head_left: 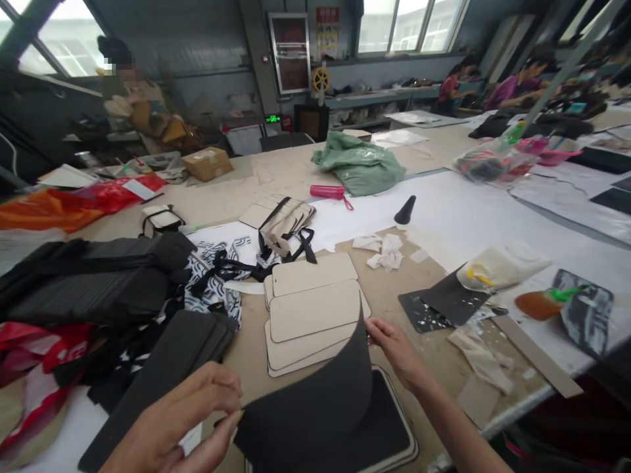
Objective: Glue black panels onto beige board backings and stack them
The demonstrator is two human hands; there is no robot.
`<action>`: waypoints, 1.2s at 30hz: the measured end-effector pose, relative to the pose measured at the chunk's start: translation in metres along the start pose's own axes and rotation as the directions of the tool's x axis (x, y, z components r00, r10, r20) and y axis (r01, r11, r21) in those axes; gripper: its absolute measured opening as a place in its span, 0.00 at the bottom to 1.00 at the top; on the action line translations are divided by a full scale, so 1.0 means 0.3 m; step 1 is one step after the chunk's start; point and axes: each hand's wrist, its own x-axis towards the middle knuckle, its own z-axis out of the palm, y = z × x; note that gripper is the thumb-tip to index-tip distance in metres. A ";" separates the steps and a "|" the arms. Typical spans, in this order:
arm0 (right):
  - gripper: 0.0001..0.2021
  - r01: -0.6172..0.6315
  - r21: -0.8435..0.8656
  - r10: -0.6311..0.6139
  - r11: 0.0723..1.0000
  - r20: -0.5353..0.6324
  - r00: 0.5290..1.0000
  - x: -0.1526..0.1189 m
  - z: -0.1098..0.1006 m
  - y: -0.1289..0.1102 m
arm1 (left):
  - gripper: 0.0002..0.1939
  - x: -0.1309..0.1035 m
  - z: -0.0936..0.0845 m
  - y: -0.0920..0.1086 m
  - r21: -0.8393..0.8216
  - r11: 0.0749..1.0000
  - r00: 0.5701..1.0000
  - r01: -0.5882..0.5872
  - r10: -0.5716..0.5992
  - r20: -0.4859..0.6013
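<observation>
A thin, flexible black sheet [315,401] curves upward between my two hands. My left hand [192,414] pinches its left corner, and my right hand [394,345] grips its upper right corner. Beneath it lies a stack of rounded beige boards [413,447] with a black top face. Just beyond the sheet, several beige rounded boards [313,309] overlap one another on the worktable. To the left of these rests a pile of long black padded pieces [162,368].
Black-and-white patterned fabric [211,269] lies at left. A pink bottle [327,192], a green bag [362,164] and a black cone [405,210] stand farther back. At right are a glue-filled bag [497,269] and an orange-brown container [537,305]. Other people sit in the background.
</observation>
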 end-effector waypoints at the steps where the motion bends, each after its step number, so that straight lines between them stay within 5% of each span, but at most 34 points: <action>1: 0.19 -0.017 -0.017 0.016 1.000 -0.031 0.999 0.005 -0.014 0.016 | 0.05 0.010 0.007 -0.023 -0.026 0.997 0.998 0.068 -0.068 -0.009; 7: 0.17 -0.025 -0.397 -0.034 0.917 -0.141 0.989 0.070 -0.093 0.109 | 0.09 0.142 0.177 -0.294 -0.176 0.866 0.879 0.467 -0.476 -0.011; 11: 0.14 0.020 -0.676 -0.176 0.737 -0.164 0.971 0.156 -0.103 0.143 | 0.07 0.277 0.327 -0.483 -0.198 0.766 0.787 0.611 -0.614 0.054; 15: 0.11 -0.068 -0.856 -0.156 0.513 -0.171 0.973 0.232 -0.096 0.166 | 0.06 0.385 0.415 -0.590 -0.109 0.710 0.719 0.696 -0.687 0.111; 23: 0.08 -0.142 -0.913 -0.054 0.382 -0.175 0.983 0.310 -0.084 0.204 | 0.08 0.475 0.479 -0.664 0.010 0.704 0.697 0.710 -0.705 0.126; 36: 0.08 -0.123 -0.952 -0.092 0.279 -0.154 0.984 0.343 -0.094 0.244 | 0.07 0.451 0.555 -0.654 0.024 0.732 0.732 0.681 -0.681 0.010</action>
